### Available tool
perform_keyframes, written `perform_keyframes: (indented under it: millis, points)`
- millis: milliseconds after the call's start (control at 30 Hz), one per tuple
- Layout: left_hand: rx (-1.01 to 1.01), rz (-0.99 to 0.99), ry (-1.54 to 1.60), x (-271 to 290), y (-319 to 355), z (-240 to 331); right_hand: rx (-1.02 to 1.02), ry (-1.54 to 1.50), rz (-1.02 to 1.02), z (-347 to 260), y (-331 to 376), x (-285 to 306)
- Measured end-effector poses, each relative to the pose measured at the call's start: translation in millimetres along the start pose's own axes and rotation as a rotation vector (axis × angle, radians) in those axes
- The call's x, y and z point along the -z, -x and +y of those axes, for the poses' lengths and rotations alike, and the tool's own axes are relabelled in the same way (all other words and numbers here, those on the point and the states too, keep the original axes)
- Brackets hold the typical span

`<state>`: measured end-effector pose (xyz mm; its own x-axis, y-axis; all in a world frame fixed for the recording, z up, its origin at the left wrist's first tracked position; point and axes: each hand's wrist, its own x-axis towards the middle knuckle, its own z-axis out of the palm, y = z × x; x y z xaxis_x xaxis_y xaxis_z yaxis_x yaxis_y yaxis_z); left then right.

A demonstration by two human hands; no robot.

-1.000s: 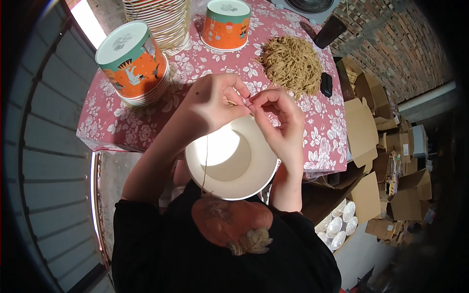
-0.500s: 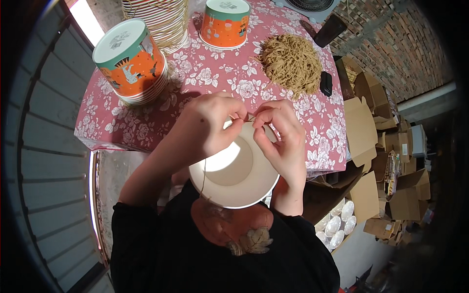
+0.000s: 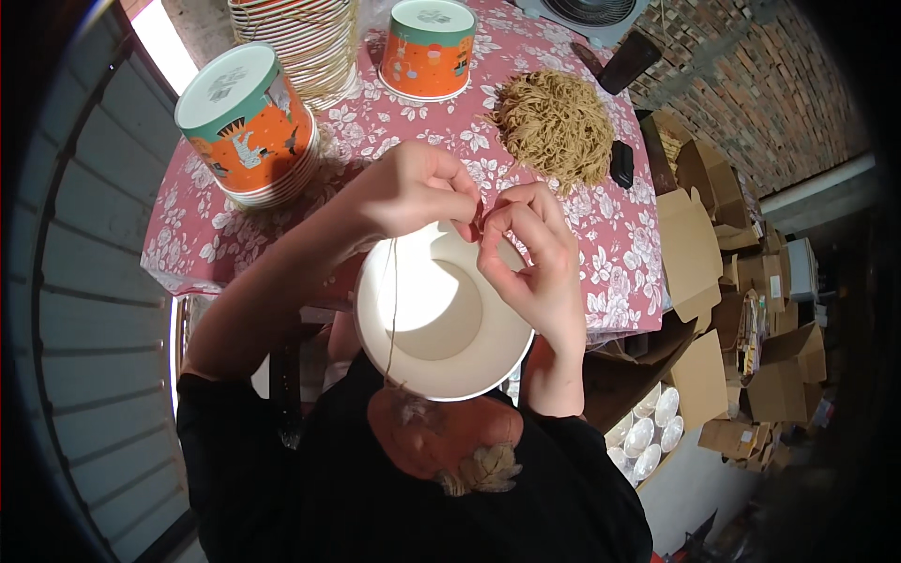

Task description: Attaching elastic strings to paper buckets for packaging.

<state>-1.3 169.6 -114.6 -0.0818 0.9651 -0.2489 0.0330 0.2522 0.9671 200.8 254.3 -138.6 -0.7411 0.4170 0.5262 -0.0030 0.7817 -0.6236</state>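
Note:
A paper bucket [image 3: 450, 368], white inside, rests against my body with its open mouth facing up. From its near rim a thin tan cord [image 3: 393, 305] rises across the mouth to my left hand [image 3: 416, 195]. That hand is closed in a pinch above the far rim, its fingertips on the cord. Just right of it, my right hand [image 3: 537, 263] pinches at the far rim with its fingers curled. What lies between the right fingertips is mostly hidden, seemingly the cord's end. The two sets of fingertips nearly meet.
On the flowered tablecloth [image 3: 375, 141] stand upside-down orange-and-green buckets [image 3: 249, 145], another such bucket [image 3: 429, 58] and a tall corded stack [image 3: 298, 52]. A tan cord pile [image 3: 554, 129], black cup [image 3: 630, 62] and fan [image 3: 596, 11] sit right. Cardboard boxes [image 3: 690, 253] crowd the right side.
My left hand has lifted away from the bucket's mouth, and the cord below it hangs straighter. My right hand has shifted slightly left along the far rim.

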Motion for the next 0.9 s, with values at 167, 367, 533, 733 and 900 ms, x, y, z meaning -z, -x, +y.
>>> perform_keyframes:
  millis: [167, 367, 533, 733, 900]
  points:
    - [0.031, -0.104, -0.028, 8, 1, 2, 0.016, 0.007, -0.023, 2, -2, 0]
    - [-0.146, 0.009, -0.356, 3, 26, 4, -0.001, -0.107, 0.041, 9, -3, -4]
    - [-0.23, 0.148, -0.552, -9, 52, 14, -0.066, -0.265, 0.131, 17, 0, -9]
    - [-0.727, 0.399, -0.781, -26, 47, -7, -0.063, -0.304, 0.227, 6, -4, -13]
    - [-0.764, 0.374, -0.688, -26, 37, -5, -0.05, -0.249, 0.134, 7, -3, -11]
